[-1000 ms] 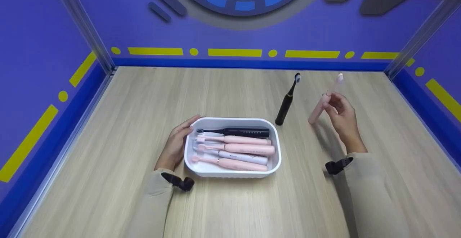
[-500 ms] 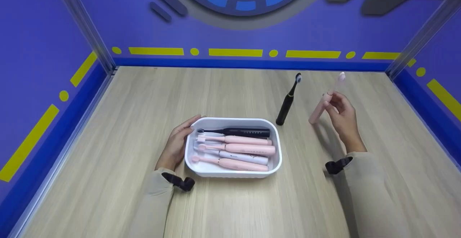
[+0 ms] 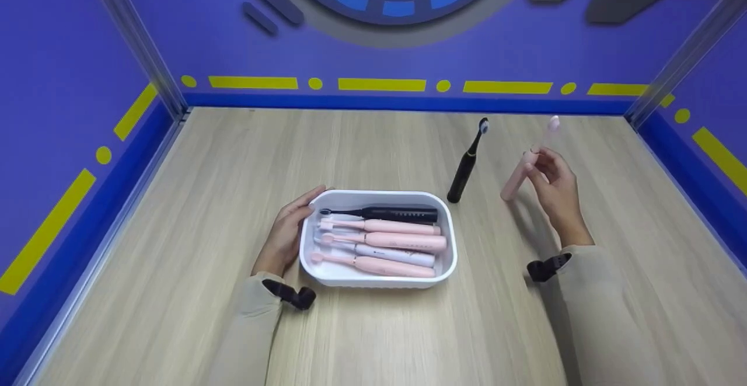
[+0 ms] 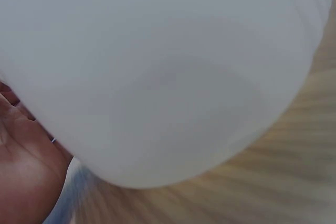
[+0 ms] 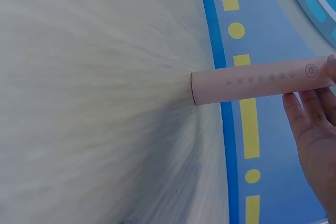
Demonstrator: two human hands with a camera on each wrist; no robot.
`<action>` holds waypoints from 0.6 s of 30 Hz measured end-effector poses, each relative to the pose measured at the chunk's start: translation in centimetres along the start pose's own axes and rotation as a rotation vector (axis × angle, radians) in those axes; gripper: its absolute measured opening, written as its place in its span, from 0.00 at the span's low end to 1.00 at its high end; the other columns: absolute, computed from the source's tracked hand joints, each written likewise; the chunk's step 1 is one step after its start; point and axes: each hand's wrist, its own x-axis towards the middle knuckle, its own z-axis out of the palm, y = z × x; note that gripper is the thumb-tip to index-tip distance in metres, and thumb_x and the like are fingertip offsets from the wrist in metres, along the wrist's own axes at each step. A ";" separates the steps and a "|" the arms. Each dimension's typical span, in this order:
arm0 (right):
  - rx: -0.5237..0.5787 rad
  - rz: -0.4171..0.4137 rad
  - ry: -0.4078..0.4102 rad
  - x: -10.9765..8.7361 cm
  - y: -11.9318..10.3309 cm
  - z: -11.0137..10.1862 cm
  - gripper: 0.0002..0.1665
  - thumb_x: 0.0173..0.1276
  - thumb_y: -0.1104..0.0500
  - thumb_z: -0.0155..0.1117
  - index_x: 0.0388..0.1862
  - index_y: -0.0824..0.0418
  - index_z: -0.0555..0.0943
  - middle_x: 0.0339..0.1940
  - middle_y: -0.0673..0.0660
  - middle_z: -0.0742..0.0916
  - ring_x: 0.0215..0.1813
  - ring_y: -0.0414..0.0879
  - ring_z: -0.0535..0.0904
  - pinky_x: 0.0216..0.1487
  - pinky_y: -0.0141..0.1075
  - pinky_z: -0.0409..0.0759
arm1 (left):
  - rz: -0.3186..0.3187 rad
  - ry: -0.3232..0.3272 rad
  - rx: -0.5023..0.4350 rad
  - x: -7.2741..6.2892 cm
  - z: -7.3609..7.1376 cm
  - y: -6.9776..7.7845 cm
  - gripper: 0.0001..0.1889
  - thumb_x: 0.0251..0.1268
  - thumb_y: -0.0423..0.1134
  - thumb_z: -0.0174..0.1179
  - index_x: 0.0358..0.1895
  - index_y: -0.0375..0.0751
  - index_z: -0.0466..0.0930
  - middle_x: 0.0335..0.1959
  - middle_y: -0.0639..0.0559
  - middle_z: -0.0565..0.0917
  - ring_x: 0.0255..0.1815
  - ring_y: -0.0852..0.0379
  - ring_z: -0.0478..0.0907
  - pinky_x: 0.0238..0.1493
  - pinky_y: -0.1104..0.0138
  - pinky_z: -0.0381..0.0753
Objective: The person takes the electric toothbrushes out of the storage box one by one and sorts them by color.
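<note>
My left hand holds the left end of a white plastic storage bin, its fingers reaching round the back left corner. The bin's pale wall fills most of the left wrist view, with part of the palm beside it. At the right, my right hand pinches a pink electric toothbrush near the top of its handle. This brush stands upright, base down at the table. A row of marks and a round button show on its handle in the right wrist view.
A black electric toothbrush stands upright between the bin and the right hand. Inside the bin lie another black brush, several pink ones and a white one. Blue panels close off the table's back and sides.
</note>
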 end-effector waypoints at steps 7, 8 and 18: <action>0.013 -0.020 0.022 0.0 0.0 0.1 0.24 0.67 0.68 0.59 0.62 0.68 0.71 0.51 0.46 0.80 0.54 0.35 0.75 0.59 0.23 0.72 | 0.001 0.013 0.006 0.0 0.1 0.0 0.25 0.69 0.25 0.36 0.69 0.27 0.61 0.71 0.35 0.65 0.74 0.49 0.59 0.75 0.63 0.58; 0.018 -0.022 0.026 0.0 0.0 0.1 0.24 0.67 0.68 0.59 0.61 0.68 0.71 0.51 0.46 0.80 0.54 0.35 0.76 0.59 0.23 0.72 | 0.002 0.012 0.008 0.0 0.1 0.0 0.25 0.69 0.26 0.36 0.69 0.27 0.61 0.71 0.35 0.65 0.74 0.49 0.59 0.75 0.63 0.58; 0.016 0.007 0.022 -0.4 -1.1 -0.1 0.27 0.67 0.70 0.58 0.64 0.76 0.67 0.51 0.45 0.79 0.54 0.36 0.75 0.60 0.24 0.72 | -0.001 0.003 -0.014 0.0 0.1 0.0 0.25 0.69 0.26 0.37 0.69 0.27 0.61 0.71 0.36 0.65 0.74 0.50 0.60 0.74 0.65 0.60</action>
